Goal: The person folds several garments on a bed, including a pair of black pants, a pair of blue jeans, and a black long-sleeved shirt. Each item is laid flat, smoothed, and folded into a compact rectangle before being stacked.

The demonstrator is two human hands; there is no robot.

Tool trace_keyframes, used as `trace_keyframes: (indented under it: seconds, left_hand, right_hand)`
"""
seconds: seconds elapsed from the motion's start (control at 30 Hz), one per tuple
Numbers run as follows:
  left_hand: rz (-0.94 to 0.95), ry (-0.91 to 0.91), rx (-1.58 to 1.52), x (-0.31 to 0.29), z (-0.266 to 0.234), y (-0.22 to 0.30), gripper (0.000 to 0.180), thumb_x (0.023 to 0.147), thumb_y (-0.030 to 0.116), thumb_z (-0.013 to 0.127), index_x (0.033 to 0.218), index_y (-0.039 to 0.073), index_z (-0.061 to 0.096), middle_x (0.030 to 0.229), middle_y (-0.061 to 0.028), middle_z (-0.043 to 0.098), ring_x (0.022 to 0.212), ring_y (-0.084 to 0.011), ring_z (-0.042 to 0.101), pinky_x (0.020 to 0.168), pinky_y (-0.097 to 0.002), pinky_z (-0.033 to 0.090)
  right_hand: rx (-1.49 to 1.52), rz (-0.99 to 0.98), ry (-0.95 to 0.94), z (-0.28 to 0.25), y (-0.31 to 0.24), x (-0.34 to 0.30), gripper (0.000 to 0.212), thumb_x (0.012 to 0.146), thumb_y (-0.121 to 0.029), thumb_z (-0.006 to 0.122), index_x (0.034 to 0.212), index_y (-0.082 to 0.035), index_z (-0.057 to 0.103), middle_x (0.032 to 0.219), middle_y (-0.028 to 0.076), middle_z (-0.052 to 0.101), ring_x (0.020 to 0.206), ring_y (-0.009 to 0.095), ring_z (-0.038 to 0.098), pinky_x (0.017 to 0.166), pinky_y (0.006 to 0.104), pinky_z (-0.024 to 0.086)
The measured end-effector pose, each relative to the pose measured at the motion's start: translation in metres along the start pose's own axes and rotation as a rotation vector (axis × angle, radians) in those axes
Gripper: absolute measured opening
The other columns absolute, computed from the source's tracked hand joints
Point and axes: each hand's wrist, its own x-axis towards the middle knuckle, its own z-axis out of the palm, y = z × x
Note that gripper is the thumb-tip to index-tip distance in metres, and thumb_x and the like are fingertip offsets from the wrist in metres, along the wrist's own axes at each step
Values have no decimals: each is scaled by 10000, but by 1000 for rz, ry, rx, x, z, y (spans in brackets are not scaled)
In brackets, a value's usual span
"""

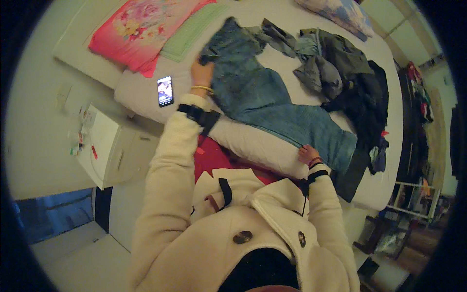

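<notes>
A pair of blue jeans (262, 92) lies stretched across the bed, with its waist at the far left and its legs running to the right. My left hand (202, 74) is closed on the jeans' left edge near the waist. Farther right and nearer to me, my right hand (308, 155) pinches the near edge of a leg. Part of a dark grey garment (351, 180) shows from under the leg ends. Beyond the jeans lies a heap of grey clothes (335, 61), and black clothes (365, 102) sit to its right.
A lit phone (165, 91) lies on the bed (141, 95) left of my left hand. Behind it are a pink floral pillow (141, 29) and a green folded cloth (192, 34). A white bedside cabinet (121, 146) stands at left; a white rack (416, 199) is at right.
</notes>
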Motion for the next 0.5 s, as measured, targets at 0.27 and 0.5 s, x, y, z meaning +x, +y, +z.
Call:
trace_keyframes:
  seconds: [0.27,0.5]
  left_hand:
    - [-310,-11,-129,65,-96,-56,519,578,64,602,1064,-44,453,960,-140,564,816,-228,547,701,-311,433]
    - [-269,-27,158,33,-75,-110,454,595,94,577,1026,-29,502,950,-180,573,822,-289,552,732,-334,428]
  right_hand:
    - [-542,-52,697,-34,-21,-42,222,836,-211,419,849,-27,542,699,112,595,576,234,570,487,344,443]
    - [-363,-523,1007,-52,-32,-57,245,793,-275,514,736,-38,535,575,92,550,489,216,549,486,345,441]
